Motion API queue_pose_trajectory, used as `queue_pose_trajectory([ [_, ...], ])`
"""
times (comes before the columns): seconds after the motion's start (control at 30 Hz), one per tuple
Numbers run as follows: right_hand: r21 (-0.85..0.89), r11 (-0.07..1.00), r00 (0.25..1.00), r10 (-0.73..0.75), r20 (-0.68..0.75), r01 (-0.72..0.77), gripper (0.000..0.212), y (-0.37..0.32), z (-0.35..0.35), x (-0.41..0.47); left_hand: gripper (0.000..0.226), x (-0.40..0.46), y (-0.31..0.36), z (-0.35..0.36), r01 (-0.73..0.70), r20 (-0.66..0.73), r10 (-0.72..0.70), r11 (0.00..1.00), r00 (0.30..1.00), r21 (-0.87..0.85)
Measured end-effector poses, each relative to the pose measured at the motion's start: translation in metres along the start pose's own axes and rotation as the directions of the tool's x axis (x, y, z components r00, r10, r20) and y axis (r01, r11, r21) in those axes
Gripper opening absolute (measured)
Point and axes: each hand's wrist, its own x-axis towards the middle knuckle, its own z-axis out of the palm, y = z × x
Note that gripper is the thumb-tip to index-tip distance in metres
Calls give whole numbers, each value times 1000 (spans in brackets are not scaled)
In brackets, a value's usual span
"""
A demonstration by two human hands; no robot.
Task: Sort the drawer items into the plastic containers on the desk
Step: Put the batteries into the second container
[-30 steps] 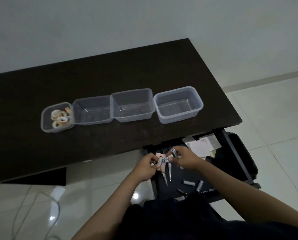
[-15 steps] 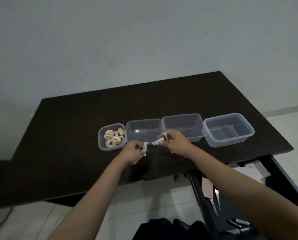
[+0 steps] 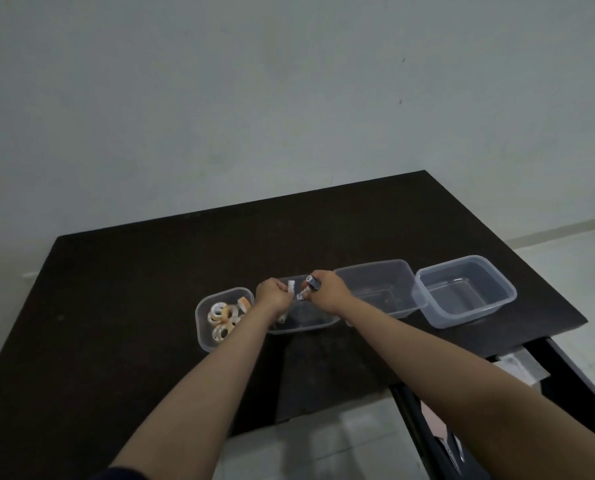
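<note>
Two hands over the second box (image 3: 303, 325) on the desk (image 3: 150, 306), left hand (image 3: 271, 297) and right hand (image 3: 327, 294) each curled tight around small batteries (image 3: 309, 287), tape rolls (image 3: 225, 315) in the box beside.

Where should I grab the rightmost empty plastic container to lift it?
Take the rightmost container by its rim at the near right corner, coming from above. It sits upright and open, that side is clear of its neighbour, and fingers can hook over the lip.

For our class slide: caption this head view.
Both hands hold batteries over the second container.
</note>
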Motion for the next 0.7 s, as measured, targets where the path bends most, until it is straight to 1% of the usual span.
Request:
queue_pose_trajectory([
  [0.13,-61,997,998,32,-48,-35,13,4,11,10,26,11,-9,4,4,49,-4,1000,999,-7],
  [0.2,-107,993,998,41,-37,-45,6,6,15,12,20,14,-15,4,4,86,-1,999,996,-36],
  [0.27,-119,992,999,39,-25,-42,11,6,16,14,19,21,-23,4,-8,106,15,998,994,-66],
  [0.33,-115,993,1000,20,-17,-22,12,7,16,16,19,23,-25,2,-32,119,41,996,992,-78],
  [0.43,-110,993,999,-32,9,33,22,6,13,19,18,17,-22,-4,-59,147,73,993,986,-100],
  [0.5,-115,991,998,-63,31,66,25,5,9,19,19,15,-23,-5,-79,175,98,990,980,-113],
  [0.6,-129,984,992,-118,33,121,24,6,0,15,22,10,-27,-6,-123,166,146,982,975,-142],
  [0.7,-116,983,990,-143,7,143,19,12,-9,5,22,-1,-30,-4,-183,100,207,961,973,-207],
])
